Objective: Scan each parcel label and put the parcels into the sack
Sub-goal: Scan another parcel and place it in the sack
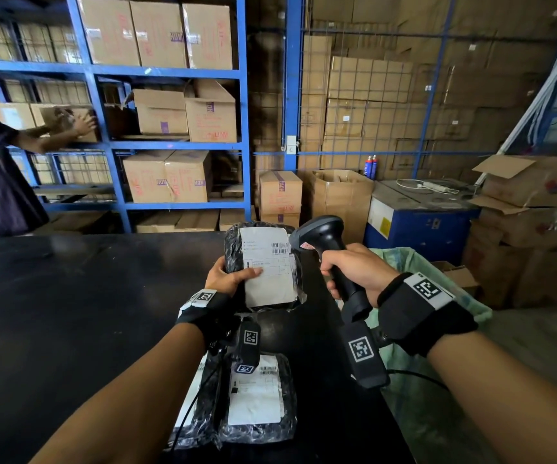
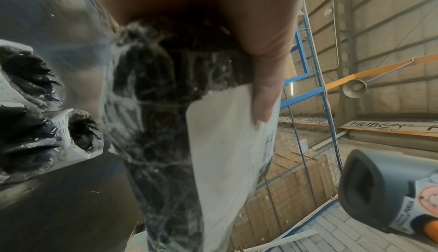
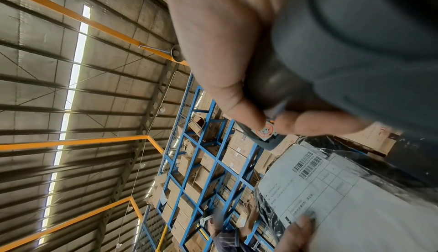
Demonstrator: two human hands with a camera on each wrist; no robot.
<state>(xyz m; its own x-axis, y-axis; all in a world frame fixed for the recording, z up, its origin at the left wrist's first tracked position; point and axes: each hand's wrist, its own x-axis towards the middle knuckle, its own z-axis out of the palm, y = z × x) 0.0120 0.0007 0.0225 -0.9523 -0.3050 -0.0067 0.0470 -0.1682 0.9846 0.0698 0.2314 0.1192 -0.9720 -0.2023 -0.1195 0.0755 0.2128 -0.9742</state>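
Note:
My left hand (image 1: 233, 275) holds a black plastic-wrapped parcel (image 1: 237, 249) upright above the dark table, thumb pressed on its white label (image 1: 268, 266). The label's barcode (image 1: 279, 248) faces me. My right hand (image 1: 350, 272) grips the handle of a dark barcode scanner (image 1: 320, 234), whose head sits just right of the barcode. In the left wrist view the thumb (image 2: 265, 87) lies on the label (image 2: 225, 153) and the scanner head (image 2: 379, 190) is at lower right. The right wrist view shows the label (image 3: 331, 190) below my fingers. A pale green sack (image 1: 414, 329) opens beside the table on the right.
Two more wrapped parcels (image 1: 257, 396) lie on the black table (image 1: 69, 313) near me. Blue shelving (image 1: 170, 145) with cardboard boxes stands behind. Another person (image 1: 2, 169) reaches into the shelves at left. A blue machine (image 1: 421, 226) and stacked boxes (image 1: 531, 212) stand at right.

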